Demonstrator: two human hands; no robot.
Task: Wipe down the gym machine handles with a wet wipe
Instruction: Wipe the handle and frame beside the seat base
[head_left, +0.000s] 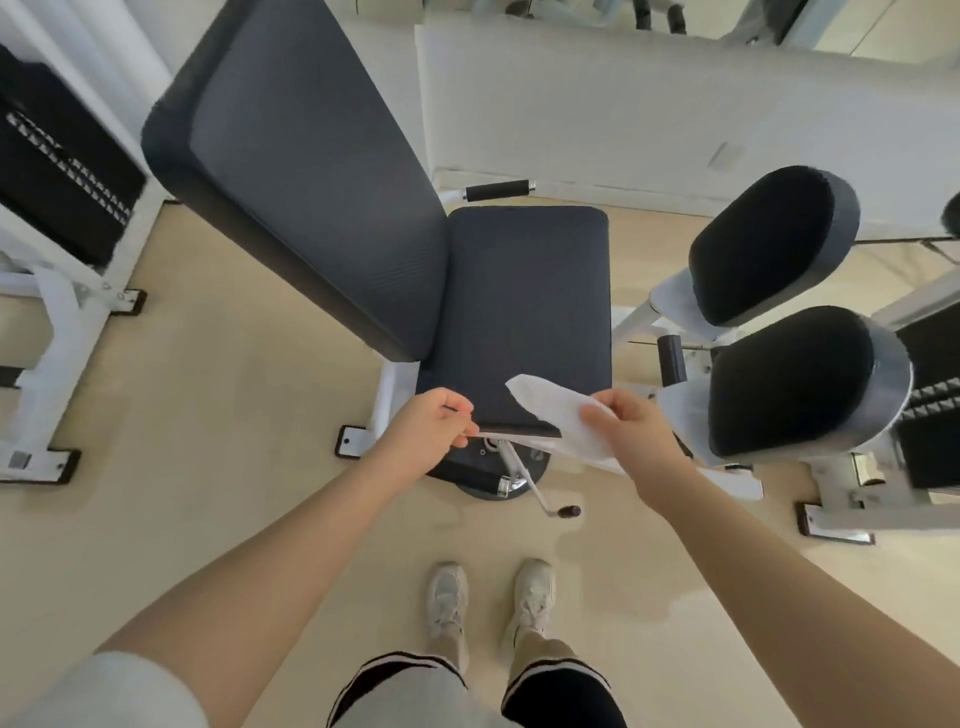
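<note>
A white wet wipe is stretched between both hands just above the front edge of the dark seat pad. My left hand pinches its left edge, and my right hand grips the larger, unfolded part. One black foam handle sticks out beyond the seat's far edge. A second black handle lies below the seat's near edge, under the wipe and partly hidden by my left hand. Beside it a thin metal crank ends in a dark knob.
A tall dark backrest rises left of the seat. Two dark oval leg pads stand at the right on a white frame. A weight stack is at far left. My feet in white shoes stand on the beige floor.
</note>
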